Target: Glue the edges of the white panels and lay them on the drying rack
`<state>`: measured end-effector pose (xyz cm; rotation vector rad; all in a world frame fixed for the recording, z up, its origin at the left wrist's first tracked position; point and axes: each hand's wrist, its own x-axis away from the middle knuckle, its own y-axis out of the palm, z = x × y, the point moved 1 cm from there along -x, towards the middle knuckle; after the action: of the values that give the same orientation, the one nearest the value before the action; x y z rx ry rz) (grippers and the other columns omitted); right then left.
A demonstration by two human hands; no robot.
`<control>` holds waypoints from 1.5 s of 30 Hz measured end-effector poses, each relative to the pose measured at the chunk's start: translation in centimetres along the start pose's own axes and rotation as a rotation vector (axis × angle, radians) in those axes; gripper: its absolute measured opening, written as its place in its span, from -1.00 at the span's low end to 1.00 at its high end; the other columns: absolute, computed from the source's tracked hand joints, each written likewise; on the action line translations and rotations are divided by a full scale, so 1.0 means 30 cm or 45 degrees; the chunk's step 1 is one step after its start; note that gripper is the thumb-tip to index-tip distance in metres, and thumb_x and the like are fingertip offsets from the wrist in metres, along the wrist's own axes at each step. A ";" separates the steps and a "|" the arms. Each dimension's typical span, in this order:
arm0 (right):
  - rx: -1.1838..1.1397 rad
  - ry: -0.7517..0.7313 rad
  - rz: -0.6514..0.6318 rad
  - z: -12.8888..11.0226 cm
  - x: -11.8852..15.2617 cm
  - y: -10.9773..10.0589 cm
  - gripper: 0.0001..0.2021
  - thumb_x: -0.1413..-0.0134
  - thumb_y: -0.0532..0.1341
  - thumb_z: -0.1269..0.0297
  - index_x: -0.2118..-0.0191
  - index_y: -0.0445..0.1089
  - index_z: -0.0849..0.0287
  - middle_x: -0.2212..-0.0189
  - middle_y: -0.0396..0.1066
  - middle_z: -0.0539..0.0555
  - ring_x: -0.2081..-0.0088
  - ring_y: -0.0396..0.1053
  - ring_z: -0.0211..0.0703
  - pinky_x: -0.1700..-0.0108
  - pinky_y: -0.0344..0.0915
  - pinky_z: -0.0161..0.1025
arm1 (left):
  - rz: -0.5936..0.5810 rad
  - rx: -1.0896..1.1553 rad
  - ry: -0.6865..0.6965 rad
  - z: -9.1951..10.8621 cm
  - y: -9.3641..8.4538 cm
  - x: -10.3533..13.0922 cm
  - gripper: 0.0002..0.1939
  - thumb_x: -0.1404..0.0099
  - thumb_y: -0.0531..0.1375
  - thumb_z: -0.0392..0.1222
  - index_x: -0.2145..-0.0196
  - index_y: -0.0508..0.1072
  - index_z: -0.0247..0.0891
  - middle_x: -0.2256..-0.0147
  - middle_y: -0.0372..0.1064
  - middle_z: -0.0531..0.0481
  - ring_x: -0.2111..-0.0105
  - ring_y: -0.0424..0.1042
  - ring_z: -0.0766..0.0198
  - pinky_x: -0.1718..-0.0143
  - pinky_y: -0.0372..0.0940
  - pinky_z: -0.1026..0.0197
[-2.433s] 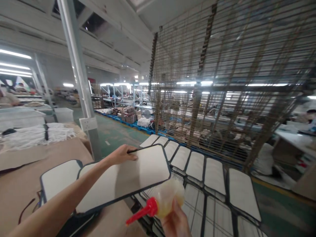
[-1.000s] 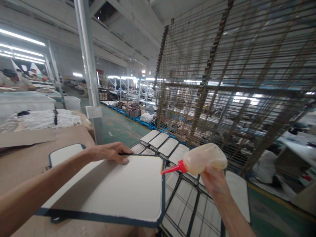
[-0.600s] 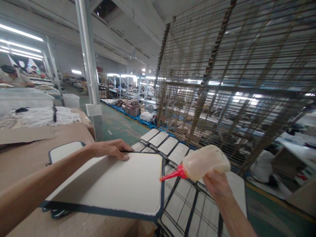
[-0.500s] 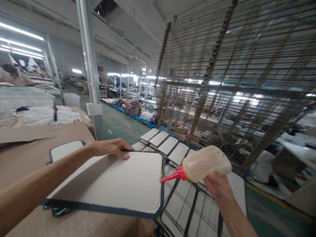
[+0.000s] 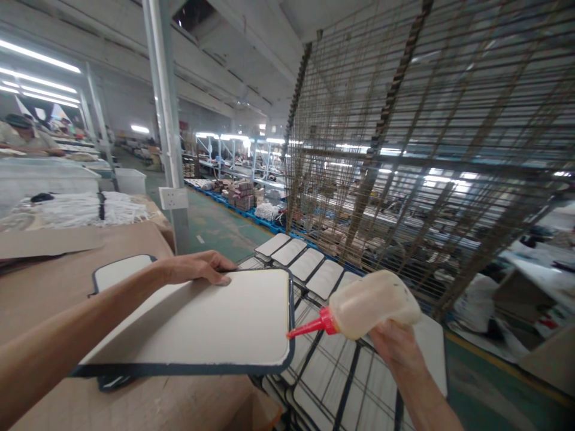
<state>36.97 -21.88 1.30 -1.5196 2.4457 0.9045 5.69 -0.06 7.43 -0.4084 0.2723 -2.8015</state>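
Observation:
My left hand (image 5: 204, 266) grips the far edge of a white panel with a dark blue border (image 5: 202, 323), thumb on its top face. The panel is tilted above a brown covered table (image 5: 179, 407). In my right hand (image 5: 395, 341) is a translucent squeeze bottle (image 5: 375, 302), lying on its side. Its red nozzle (image 5: 309, 327) points left, the tip at the panel's right edge near the front corner. A pale yellowish line runs along that edge. Another bordered panel (image 5: 119, 272) lies behind my left forearm.
Several white panels (image 5: 308, 263) rest on a wire rack at the right. A tall wire grid (image 5: 404, 120) leans above them. A metal post with a socket box (image 5: 173, 198) stands beyond the table. White bundled cords (image 5: 90, 208) lie far left; a person (image 5: 22, 134) sits behind.
The nozzle tip has moved down along the panel's right edge toward the near corner. The panel has shifted slightly left, and its near edge has risen.

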 end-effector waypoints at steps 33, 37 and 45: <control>0.077 -0.421 0.660 0.058 0.085 0.045 -0.29 0.38 0.45 0.24 -0.05 0.34 0.09 0.31 0.52 0.07 0.30 0.47 -0.04 0.24 0.39 -0.16 | 0.246 0.570 0.156 -0.206 0.049 -0.140 -0.60 -0.08 0.33 -0.09 0.13 0.56 -0.34 0.31 0.57 -0.19 0.36 0.54 0.09 0.34 0.41 0.21; 0.080 -0.447 0.723 0.068 0.082 0.044 -0.43 0.39 0.45 0.26 0.09 0.42 0.11 0.38 0.50 0.01 0.33 0.46 -0.10 0.19 0.38 -0.17 | 0.276 0.601 0.180 -0.235 0.061 -0.179 -0.61 -0.09 0.33 -0.08 0.15 0.56 -0.36 0.32 0.57 -0.20 0.40 0.54 0.14 0.38 0.41 0.25; 0.138 -0.483 0.698 0.098 0.080 0.047 -0.50 0.33 0.44 0.28 0.12 0.41 0.14 0.31 0.48 0.03 0.29 0.44 -0.11 0.11 0.37 -0.08 | 0.395 0.722 0.188 -0.266 0.076 -0.245 -0.61 -0.01 0.39 -0.10 0.20 0.57 -0.33 0.34 0.58 -0.15 0.43 0.54 0.18 0.41 0.41 0.27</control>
<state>34.02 -21.69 -1.47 -0.5668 2.5857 1.0011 10.58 1.27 -2.43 -0.0210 -0.3925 -2.4565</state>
